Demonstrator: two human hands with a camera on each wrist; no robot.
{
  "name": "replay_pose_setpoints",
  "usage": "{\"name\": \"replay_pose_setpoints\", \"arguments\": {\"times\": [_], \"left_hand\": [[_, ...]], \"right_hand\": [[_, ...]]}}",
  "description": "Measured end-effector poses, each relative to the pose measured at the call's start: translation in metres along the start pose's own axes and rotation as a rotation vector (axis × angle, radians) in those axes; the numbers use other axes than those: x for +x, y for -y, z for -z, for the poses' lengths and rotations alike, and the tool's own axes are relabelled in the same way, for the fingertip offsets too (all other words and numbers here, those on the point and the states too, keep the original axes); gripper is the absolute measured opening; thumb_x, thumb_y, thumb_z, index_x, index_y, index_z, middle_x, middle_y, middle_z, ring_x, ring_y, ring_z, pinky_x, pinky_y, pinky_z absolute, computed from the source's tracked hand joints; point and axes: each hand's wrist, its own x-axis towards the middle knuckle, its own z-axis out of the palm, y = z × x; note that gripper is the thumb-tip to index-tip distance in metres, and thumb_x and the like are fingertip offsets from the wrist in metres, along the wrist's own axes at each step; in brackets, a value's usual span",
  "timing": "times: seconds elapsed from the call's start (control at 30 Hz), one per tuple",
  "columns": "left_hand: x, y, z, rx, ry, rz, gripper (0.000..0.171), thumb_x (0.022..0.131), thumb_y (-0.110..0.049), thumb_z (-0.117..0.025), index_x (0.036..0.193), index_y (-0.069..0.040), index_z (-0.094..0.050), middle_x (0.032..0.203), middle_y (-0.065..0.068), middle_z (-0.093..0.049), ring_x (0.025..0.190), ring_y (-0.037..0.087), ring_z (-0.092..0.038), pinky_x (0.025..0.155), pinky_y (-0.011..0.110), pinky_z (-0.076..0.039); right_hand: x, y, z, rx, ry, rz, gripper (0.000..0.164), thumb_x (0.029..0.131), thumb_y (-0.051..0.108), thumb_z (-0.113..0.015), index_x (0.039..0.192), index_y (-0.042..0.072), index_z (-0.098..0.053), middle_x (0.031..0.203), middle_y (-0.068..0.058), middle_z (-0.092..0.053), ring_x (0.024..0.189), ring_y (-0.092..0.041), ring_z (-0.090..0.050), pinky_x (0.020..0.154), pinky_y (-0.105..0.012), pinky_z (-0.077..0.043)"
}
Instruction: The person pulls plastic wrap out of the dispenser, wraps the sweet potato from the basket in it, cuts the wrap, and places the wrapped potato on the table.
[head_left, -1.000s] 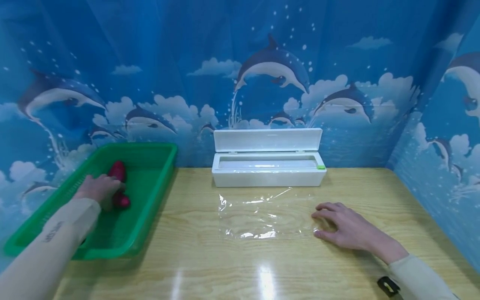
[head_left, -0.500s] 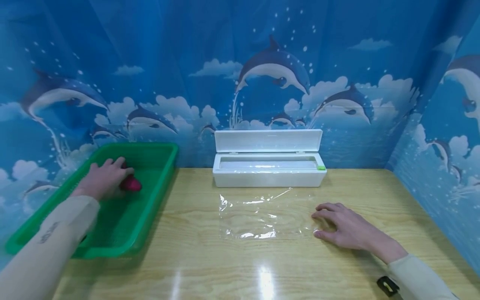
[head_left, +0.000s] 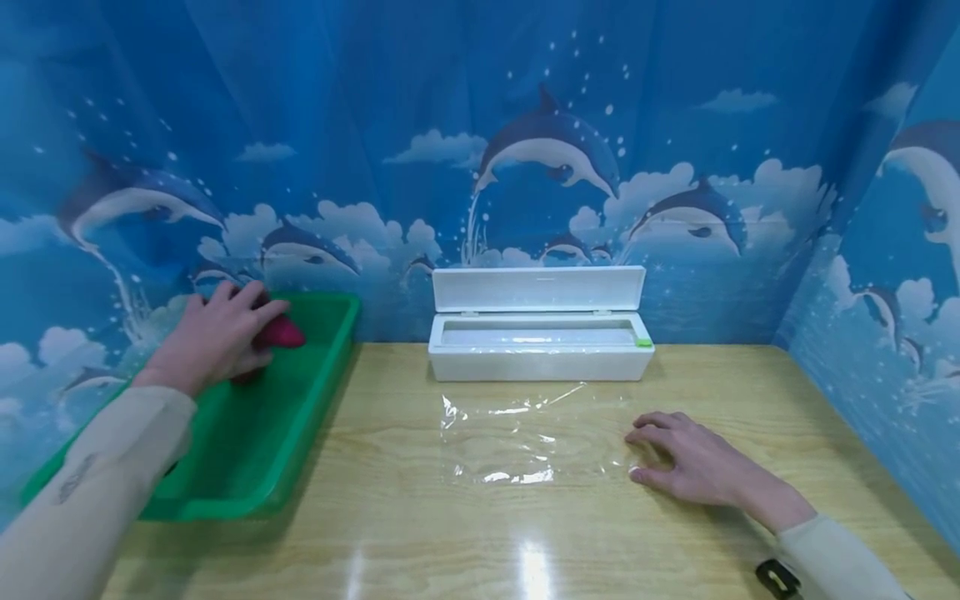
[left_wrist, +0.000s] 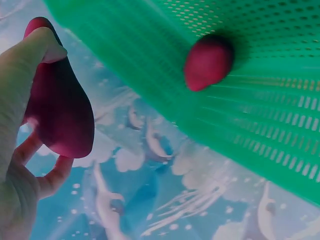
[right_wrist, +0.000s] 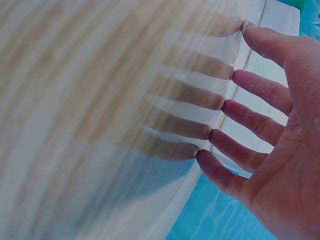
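My left hand grips a long, smooth, magenta-skinned sweet potato between thumb and fingers, raised over the green basket at the left. A second sweet potato lies inside the basket, mostly hidden behind my hand in the head view. To the right, my right hand rests its spread fingertips on the wooden table, right at the right edge of a flat sheet of clear plastic film. The right wrist view shows bent fingers and nothing in the palm.
A white cling film box stands at the back centre with its lid raised. The film sheet lies in front of it. A dolphin-print curtain borders the table behind and at right. A black strap piece is by the right sleeve.
My left hand has lifted the sweet potato up from the basket floor, moving away and slightly right. My right hand and the film have stayed in place.
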Motion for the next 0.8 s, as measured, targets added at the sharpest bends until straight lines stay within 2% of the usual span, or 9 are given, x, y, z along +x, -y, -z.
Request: {"name": "replay_pose_setpoints", "arguments": {"times": [0.17,0.33,0.57,0.8], "left_hand": [[0.003,-0.014,0.014,-0.029,-0.028,0.009,0.069,0.079,-0.03,-0.088,0.135,-0.012,-0.052,0.125,0.024,-0.055,0.108,0.05,-0.053,0.078,0.068,-0.051],[0.005,-0.027,0.026,-0.062,-0.063,-0.003,0.065,0.081,-0.03,-0.086,0.133,-0.011,-0.054,0.124,0.024,-0.055,0.107,0.047,-0.052,0.076,0.066,-0.05],[0.008,-0.043,0.037,-0.119,-0.146,-0.039,0.06,0.082,-0.025,-0.085,0.132,-0.012,-0.057,0.127,0.024,-0.055,0.11,0.045,-0.054,0.081,0.069,-0.049],[0.012,-0.062,0.047,-0.206,-0.182,-0.016,0.056,0.084,-0.023,-0.083,0.134,-0.012,-0.059,0.126,0.022,-0.056,0.109,0.041,-0.054,0.082,0.064,-0.049]], "right_hand": [[-0.001,0.0,0.0,0.0,0.003,-0.005,0.048,0.087,0.05,-0.076,0.121,0.016,-0.073,0.13,-0.012,-0.066,0.118,-0.039,-0.063,0.096,-0.061,-0.053],[-0.001,0.0,-0.001,-0.001,0.009,-0.01,0.048,0.087,0.051,-0.075,0.121,0.017,-0.072,0.13,-0.012,-0.066,0.119,-0.039,-0.063,0.096,-0.061,-0.053],[-0.001,-0.001,-0.001,-0.004,-0.007,0.0,0.046,0.087,0.05,-0.076,0.12,0.018,-0.073,0.129,-0.011,-0.067,0.118,-0.038,-0.063,0.096,-0.06,-0.053],[-0.001,0.0,-0.001,0.001,0.011,-0.012,0.046,0.087,0.05,-0.076,0.12,0.019,-0.072,0.13,-0.01,-0.066,0.118,-0.036,-0.063,0.096,-0.059,-0.053]]}}
